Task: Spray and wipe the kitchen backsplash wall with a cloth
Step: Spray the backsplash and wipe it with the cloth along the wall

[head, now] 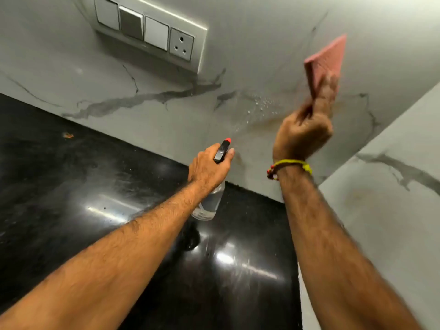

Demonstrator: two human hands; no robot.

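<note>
The backsplash wall [166, 115] is pale marble-look tile with grey veins, and spray droplets [262, 103] and brownish stains sit on it near the corner. My left hand [209, 165] grips a clear spray bottle [210, 203] with a black trigger head and red nozzle [227, 140], aimed at the wet patch. My right hand [302, 136], with a yellow thread at the wrist, holds a folded pink cloth [326, 65] raised in front of the wall to the right of the droplets. The cloth and fingers are blurred.
A switch plate with three rocker switches and a socket [147, 32] is mounted on the wall at upper left. The glossy black countertop [95, 186] runs below, with a small orange scrap [67, 135] near the wall. A second tiled wall [392, 186] closes the right side.
</note>
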